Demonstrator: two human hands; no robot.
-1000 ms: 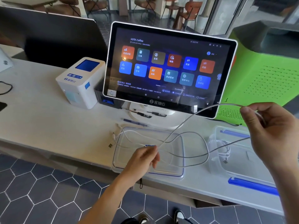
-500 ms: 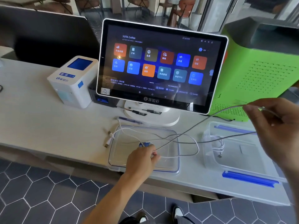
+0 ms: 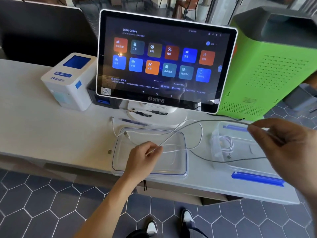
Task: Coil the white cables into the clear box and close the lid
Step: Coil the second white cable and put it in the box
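My left hand (image 3: 144, 157) pinches a long white cable (image 3: 205, 121) above the flat clear lid (image 3: 164, 167) at the counter's front edge. The cable runs up and to the right to my right hand (image 3: 284, 146), which grips it over the clear box (image 3: 248, 152). From there a slack loop hangs back across the box toward the lid. A coiled white cable (image 3: 225, 145) lies inside the box at its left end. Another white cable (image 3: 113, 127) trails over the lid's far-left corner onto the counter.
A touchscreen terminal (image 3: 164, 59) stands just behind the lid, with pens (image 3: 133, 121) at its base. A white printer (image 3: 68, 81) sits at the left and a green machine (image 3: 267, 66) at the right. The box has blue latches (image 3: 257, 180). A small plug (image 3: 109, 151) lies left of the lid.
Both hands keep their hold on the cable. The slack loop that lay over the lid has drawn to the right, toward the box. The view has shifted a little.
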